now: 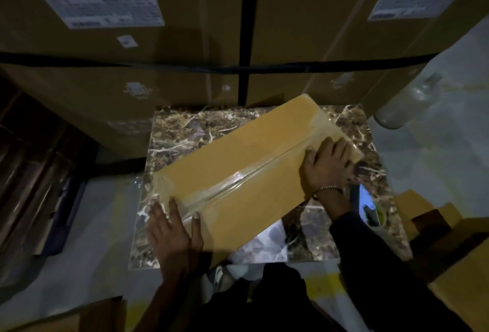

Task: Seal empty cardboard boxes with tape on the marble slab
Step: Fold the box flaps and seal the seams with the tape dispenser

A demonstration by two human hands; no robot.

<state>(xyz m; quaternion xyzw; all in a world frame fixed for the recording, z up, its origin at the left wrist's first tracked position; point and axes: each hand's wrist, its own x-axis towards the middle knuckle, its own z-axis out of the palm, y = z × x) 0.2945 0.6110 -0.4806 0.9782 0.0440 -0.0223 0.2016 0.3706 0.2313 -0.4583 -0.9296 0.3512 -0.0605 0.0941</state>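
Observation:
A long yellow-brown cardboard box (pixel 246 173) lies diagonally on the brown veined marble slab (pixel 182 130). A strip of clear tape (pixel 238 182) runs along its middle seam and over both ends. My left hand (pixel 172 228) rests with straight fingers on the near-left end of the box, thumb on top beside the tape. My right hand (pixel 326 165) presses flat on the far-right end, over the tape. A tape dispenser (pixel 369 207) lies on the slab just right of my right wrist.
Large stacked cartons (pixel 119 40) with white labels stand behind the slab. A clear glass bottle (pixel 407 101) lies at the right. More cardboard boxes (pixel 436 223) sit at the near right, and dark wooden items (pixel 34 159) at the left.

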